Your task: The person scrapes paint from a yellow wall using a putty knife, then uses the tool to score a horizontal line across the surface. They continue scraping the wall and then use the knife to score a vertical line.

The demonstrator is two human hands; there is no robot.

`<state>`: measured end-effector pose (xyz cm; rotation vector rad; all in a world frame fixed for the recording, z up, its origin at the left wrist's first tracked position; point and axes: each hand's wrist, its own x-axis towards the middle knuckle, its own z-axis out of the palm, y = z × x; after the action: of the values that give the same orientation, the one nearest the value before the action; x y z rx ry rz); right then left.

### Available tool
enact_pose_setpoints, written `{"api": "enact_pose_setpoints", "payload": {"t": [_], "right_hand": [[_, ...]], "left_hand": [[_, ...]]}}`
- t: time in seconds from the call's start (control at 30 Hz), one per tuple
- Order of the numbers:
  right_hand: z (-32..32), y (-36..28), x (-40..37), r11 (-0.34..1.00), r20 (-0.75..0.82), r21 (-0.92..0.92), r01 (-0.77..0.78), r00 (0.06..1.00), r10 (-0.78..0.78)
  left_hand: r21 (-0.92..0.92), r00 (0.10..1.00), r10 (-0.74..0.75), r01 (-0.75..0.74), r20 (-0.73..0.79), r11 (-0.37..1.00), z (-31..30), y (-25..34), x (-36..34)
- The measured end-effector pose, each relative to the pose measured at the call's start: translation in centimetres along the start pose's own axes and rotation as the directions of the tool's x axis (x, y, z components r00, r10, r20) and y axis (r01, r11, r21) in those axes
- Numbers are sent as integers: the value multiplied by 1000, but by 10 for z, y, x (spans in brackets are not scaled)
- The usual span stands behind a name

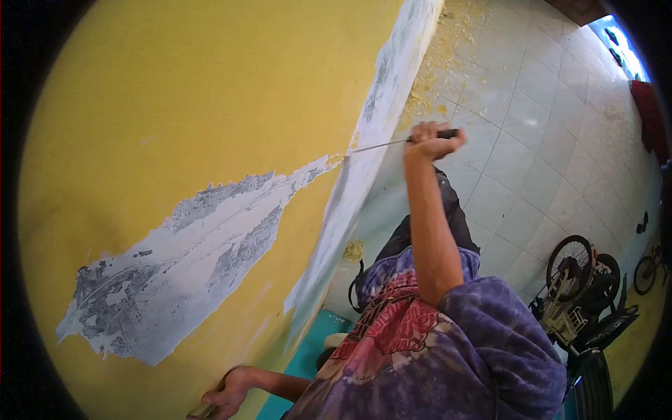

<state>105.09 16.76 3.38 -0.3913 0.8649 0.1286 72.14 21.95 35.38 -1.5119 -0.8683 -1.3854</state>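
Note:
My right hand (435, 142) is closed around the dark handle of a scraper (381, 146). Its thin metal blade, seen nearly edge-on, reaches left to the yellow wall (231, 98). The tip meets the wall where a bare grey-white patch (189, 259) narrows to a ragged point near the corner. Low at the left, my left hand (229, 396) is beside the wall with its fingers curled. Something small and tan shows at those fingers, but the frame edge cuts it off and I cannot make it out.
A bare whitish strip (383, 91) runs along the wall's corner. Yellow paint flakes (425, 91) litter the tiled floor (525, 154), with another small pile (354, 250) near the wall's base. A bicycle (570, 266) and a dark motorbike (605, 315) stand at the right.

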Motion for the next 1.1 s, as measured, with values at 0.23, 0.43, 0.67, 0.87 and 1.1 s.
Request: {"api": "enact_pose_setpoints", "payload": {"t": [0.23,0.43,0.67,0.87,1.1], "right_hand": [[2,-3,3,1000,15,-17,19,1000,-19],[5,-16,8,1000,73,-5,18,997,-18],[10,-8,6,1000,30,13,-14,999,13],[-9,33,-30,975,128,-168,-143,978,165],[21,1,-14,999,66,-38,-27,997,30]], "left_hand": [[-7,999,-25,25,-30,1000,0,-6,-2],[42,999,-52,52,0,998,-1,3,-1],[-124,995,-92,87,-35,988,4,4,-4],[-78,999,-21,18,-33,997,2,-5,-3],[-12,996,-86,86,7,996,-1,9,0]]}}
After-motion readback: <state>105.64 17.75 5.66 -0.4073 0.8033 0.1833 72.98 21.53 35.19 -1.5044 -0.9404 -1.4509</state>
